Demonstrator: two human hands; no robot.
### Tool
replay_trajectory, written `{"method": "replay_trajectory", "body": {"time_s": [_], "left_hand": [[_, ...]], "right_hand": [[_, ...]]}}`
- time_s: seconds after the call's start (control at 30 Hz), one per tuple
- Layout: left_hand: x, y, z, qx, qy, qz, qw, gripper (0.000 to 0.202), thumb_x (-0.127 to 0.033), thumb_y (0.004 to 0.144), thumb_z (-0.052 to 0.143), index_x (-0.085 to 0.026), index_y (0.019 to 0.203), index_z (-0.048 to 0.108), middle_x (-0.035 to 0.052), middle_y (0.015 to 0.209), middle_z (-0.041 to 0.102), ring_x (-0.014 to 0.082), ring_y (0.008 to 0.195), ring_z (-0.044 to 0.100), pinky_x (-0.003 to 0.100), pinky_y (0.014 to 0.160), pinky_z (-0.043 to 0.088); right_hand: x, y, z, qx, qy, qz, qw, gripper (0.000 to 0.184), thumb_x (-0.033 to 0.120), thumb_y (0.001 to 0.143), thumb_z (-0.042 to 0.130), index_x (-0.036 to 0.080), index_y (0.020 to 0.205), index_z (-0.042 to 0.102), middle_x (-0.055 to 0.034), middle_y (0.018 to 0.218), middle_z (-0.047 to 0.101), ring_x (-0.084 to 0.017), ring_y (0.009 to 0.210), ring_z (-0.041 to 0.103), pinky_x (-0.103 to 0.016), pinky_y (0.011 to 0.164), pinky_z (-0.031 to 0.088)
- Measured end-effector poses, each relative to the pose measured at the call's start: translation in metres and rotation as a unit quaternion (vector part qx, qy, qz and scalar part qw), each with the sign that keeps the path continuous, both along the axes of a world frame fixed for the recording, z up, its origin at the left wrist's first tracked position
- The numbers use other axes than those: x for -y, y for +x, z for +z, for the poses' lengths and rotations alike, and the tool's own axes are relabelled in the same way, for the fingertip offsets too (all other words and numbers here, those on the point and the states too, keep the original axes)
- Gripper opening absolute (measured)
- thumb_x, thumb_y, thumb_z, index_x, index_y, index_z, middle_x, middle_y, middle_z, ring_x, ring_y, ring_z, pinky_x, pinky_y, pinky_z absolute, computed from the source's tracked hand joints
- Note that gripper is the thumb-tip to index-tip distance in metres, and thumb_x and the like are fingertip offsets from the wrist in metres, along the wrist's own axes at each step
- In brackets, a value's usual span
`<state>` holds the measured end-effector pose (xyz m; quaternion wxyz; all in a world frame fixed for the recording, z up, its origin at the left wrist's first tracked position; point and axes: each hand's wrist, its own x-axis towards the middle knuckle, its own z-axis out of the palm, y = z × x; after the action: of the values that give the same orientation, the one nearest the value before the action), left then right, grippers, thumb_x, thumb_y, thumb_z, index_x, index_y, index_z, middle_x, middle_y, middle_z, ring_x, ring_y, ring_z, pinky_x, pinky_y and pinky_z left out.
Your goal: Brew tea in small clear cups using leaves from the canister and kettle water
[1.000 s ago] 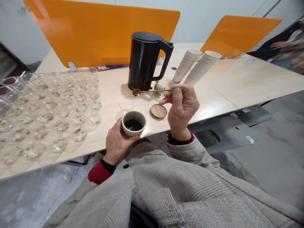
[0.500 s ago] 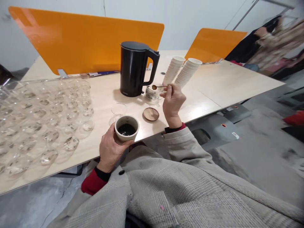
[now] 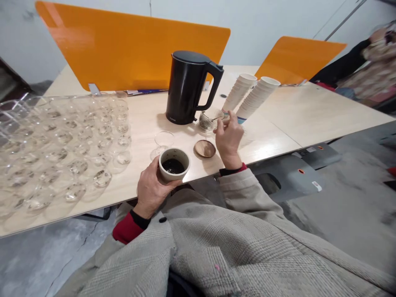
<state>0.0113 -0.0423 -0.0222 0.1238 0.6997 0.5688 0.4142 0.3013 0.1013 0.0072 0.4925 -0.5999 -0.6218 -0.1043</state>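
Note:
My left hand (image 3: 154,187) is wrapped round a pale cup (image 3: 175,175) with dark contents, held at the table's front edge. Dark specks cling to its inner wall. In my right hand (image 3: 229,138) the handle of a small spoon (image 3: 219,118) is pinched, and its bowl end dips into a ribbed glass bowl (image 3: 208,121). What lies in that bowl is hard to make out. A round wooden lid or coaster (image 3: 204,148) rests on the table between my hands. Behind the cup stands an empty-looking clear glass (image 3: 164,138).
A black electric kettle (image 3: 188,90) stands behind the glass bowl. Two stacks of paper cups (image 3: 260,97) lean to its right. Many clear glasses (image 3: 64,154) with dark bits in them crowd the table's left side. Orange dividers (image 3: 133,53) line the back. A person (image 3: 382,62) is at far right.
My right hand has lowered the spoon, so its bowl end went from above the glass bowl's rim down into it. The cup stays in my left hand. The whole view has shifted slightly.

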Motion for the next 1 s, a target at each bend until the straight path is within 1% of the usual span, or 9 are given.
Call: {"method": "replay_trajectory", "body": {"time_s": [0.1,0.2,0.3,0.43,0.57,0.67,0.73,0.83,1.0], "left_hand": [[0.002,0.002,-0.001,-0.008,0.010,0.002,1.000,0.099,-0.067,0.069,0.093,-0.022,0.149,0.054,0.0139,0.134,0.078,0.0367,0.119,0.077,0.047,0.100,0.061],[0.004,0.005,-0.003,-0.023,0.024,0.009,0.999,0.100,-0.068,0.069,0.093,-0.020,0.148,0.054,0.0154,0.132,0.078,0.0369,0.116,0.078,0.047,0.098,0.062],[0.004,0.006,-0.005,-0.031,0.040,0.012,0.999,0.099,-0.067,0.069,0.093,-0.020,0.147,0.054,0.0162,0.132,0.078,0.0367,0.116,0.078,0.046,0.098,0.062],[0.004,0.007,-0.006,-0.033,0.042,0.007,0.999,0.098,-0.066,0.070,0.093,-0.020,0.147,0.053,0.0162,0.132,0.078,0.0364,0.117,0.078,0.046,0.098,0.062],[0.005,0.007,-0.006,-0.022,0.047,0.001,0.999,0.097,-0.070,0.073,0.090,-0.020,0.147,0.053,0.0165,0.132,0.078,0.0365,0.119,0.077,0.048,0.101,0.061],[0.005,0.008,-0.006,-0.014,0.050,-0.011,0.999,0.094,-0.074,0.075,0.086,-0.020,0.146,0.054,0.0157,0.131,0.078,0.0355,0.118,0.077,0.048,0.101,0.060],[0.005,0.009,-0.007,-0.013,0.055,-0.015,0.998,0.093,-0.077,0.079,0.081,-0.020,0.147,0.054,0.0156,0.132,0.078,0.0349,0.117,0.077,0.048,0.101,0.060],[0.005,0.009,-0.010,-0.019,0.060,-0.014,0.998,0.093,-0.082,0.085,0.070,-0.018,0.150,0.052,0.0173,0.134,0.077,0.0351,0.114,0.077,0.050,0.100,0.060],[0.004,0.010,-0.014,-0.025,0.064,-0.009,0.998,0.089,-0.082,0.090,0.063,-0.018,0.150,0.051,0.0178,0.133,0.077,0.0341,0.111,0.077,0.051,0.099,0.060]], "right_hand": [[0.041,-0.016,-0.008,-0.022,-0.003,-0.016,1.000,0.053,0.045,0.106,0.051,0.017,0.151,0.058,-0.0093,0.099,0.078,-0.024,0.079,0.071,-0.045,0.086,0.059],[0.066,-0.030,-0.022,0.080,-0.085,0.002,0.993,0.059,0.052,0.102,0.059,0.017,0.148,0.062,-0.0193,0.129,0.075,-0.033,0.108,0.071,-0.050,0.097,0.057],[0.065,-0.034,-0.037,0.185,-0.188,0.012,0.965,0.070,0.055,0.096,0.067,0.013,0.152,0.060,-0.0267,0.156,0.059,-0.044,0.130,0.061,-0.059,0.108,0.051],[0.056,-0.030,-0.045,0.174,-0.228,0.055,0.956,0.065,0.048,0.098,0.065,0.010,0.150,0.063,-0.0264,0.149,0.063,-0.043,0.133,0.058,-0.060,0.115,0.047],[0.070,-0.033,-0.026,0.058,-0.140,0.139,0.979,0.064,0.058,0.102,0.060,0.018,0.152,0.062,-0.0207,0.143,0.066,-0.037,0.133,0.060,-0.057,0.117,0.048],[0.094,-0.051,0.002,0.037,-0.076,0.278,0.957,0.071,0.072,0.103,0.051,0.028,0.160,0.054,-0.0147,0.147,0.062,-0.032,0.137,0.059,-0.054,0.117,0.049],[0.109,-0.067,0.021,0.081,-0.072,0.332,0.937,0.082,0.081,0.100,0.046,0.028,0.162,0.052,-0.0150,0.146,0.061,-0.033,0.135,0.058,-0.054,0.115,0.049],[0.123,-0.088,0.039,0.188,-0.099,0.315,0.925,0.092,0.086,0.098,0.039,0.021,0.160,0.055,-0.0188,0.141,0.063,-0.037,0.125,0.058,-0.059,0.112,0.050],[0.126,-0.098,0.048,0.281,-0.151,0.284,0.904,0.079,0.074,0.105,0.039,0.018,0.159,0.055,-0.0192,0.148,0.061,-0.038,0.125,0.055,-0.060,0.111,0.051]]}}
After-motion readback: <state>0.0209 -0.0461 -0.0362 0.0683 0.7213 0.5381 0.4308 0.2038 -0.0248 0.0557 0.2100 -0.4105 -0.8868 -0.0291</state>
